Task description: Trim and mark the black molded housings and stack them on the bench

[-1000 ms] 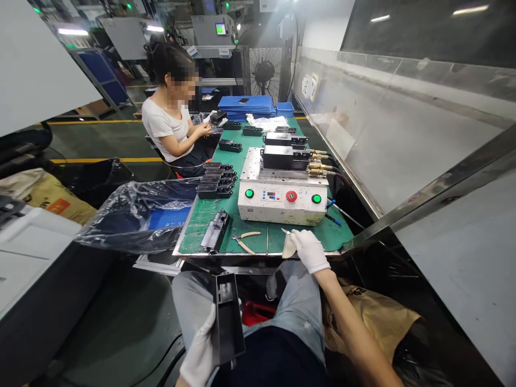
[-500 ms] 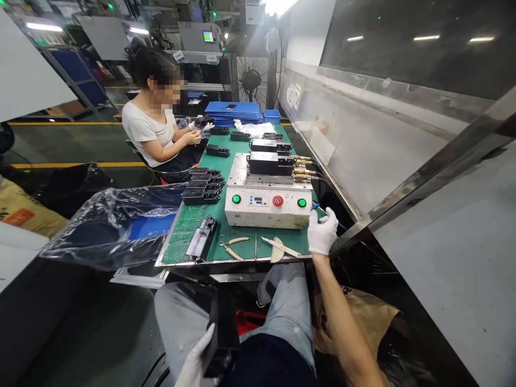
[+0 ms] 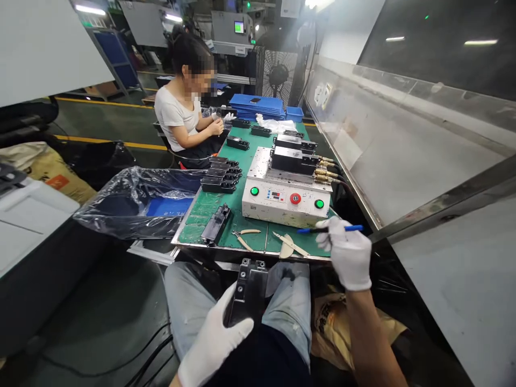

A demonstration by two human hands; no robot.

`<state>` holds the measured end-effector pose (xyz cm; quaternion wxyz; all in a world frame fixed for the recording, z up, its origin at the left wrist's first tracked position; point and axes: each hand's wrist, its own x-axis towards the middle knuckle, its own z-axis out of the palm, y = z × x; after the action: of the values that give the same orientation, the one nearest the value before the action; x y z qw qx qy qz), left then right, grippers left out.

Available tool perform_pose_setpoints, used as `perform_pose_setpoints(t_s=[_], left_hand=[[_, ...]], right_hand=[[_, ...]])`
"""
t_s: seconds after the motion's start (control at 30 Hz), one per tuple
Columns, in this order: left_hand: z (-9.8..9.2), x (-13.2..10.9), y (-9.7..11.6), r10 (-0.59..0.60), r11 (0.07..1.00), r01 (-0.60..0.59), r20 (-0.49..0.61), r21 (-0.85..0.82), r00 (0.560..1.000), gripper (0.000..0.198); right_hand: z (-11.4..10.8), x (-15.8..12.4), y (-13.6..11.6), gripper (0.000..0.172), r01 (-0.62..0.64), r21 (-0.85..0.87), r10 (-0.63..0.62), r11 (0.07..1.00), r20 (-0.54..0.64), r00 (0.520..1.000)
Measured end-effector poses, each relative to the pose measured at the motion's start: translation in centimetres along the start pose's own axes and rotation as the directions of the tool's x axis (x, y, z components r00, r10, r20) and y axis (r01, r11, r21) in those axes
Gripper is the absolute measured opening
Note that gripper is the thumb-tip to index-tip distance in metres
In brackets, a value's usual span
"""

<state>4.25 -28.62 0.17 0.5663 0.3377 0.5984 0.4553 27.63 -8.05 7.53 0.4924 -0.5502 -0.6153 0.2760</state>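
My left hand (image 3: 220, 333), in a white glove, is closed around a black plastic housing (image 3: 250, 287) above my lap. Metal-ringed holes show along the housing's far end and left side. A blue pen-like tool (image 3: 355, 228) with a dark middle is gripped in my gloved right hand (image 3: 347, 250), at the table's front right edge. Its thin blue tip points left, in front of the white machine (image 3: 286, 209). The housing and the pen-like tool are apart.
On the green table (image 3: 193, 228) lie cutting pliers (image 3: 246, 239), a pale-handled knife (image 3: 296, 246) and a single black housing (image 3: 216, 224). Several more housings (image 3: 220, 177) stand behind it. A co-worker (image 3: 181, 113) sits at the far left. A plastic-lined bin (image 3: 133, 209) adjoins the table.
My right hand has come back from beside the machine with the blue pen-like tool. My left hand has raised the black housing into fuller view. The camera view has turned left.
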Motion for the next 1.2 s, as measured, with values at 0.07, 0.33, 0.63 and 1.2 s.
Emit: perform_pose_setpoints(t_s=[0.07,0.33,0.63,1.2], left_hand=[[0.2,-0.5,0.7,-0.001,1.000,0.001,-0.005,-0.004,1.000,0.080],[0.6,-1.7,3.3,-0.055,0.997,0.054,-0.038,-0.049,0.998,0.075],[0.1,-1.9,3.0,-0.035,0.998,0.033,0.028,0.060,0.999,0.079],[0.1,-2.1,3.1,0.077,0.987,-0.087,0.075,0.135,0.994,0.069]], right_hand=[[0.6,-2.8,-2.8,0.050,-0.023,0.118,-0.003,0.993,0.212,0.977],[2.3,-5.6,-4.0,0.053,-0.151,0.186,0.066,0.971,0.397,0.915],[2.6,-5.6,-4.6,0.047,0.002,0.176,-0.058,0.984,0.309,0.949],[3.8,-7.0,-4.8,0.039,0.064,0.260,-0.189,0.963,0.491,0.851]])
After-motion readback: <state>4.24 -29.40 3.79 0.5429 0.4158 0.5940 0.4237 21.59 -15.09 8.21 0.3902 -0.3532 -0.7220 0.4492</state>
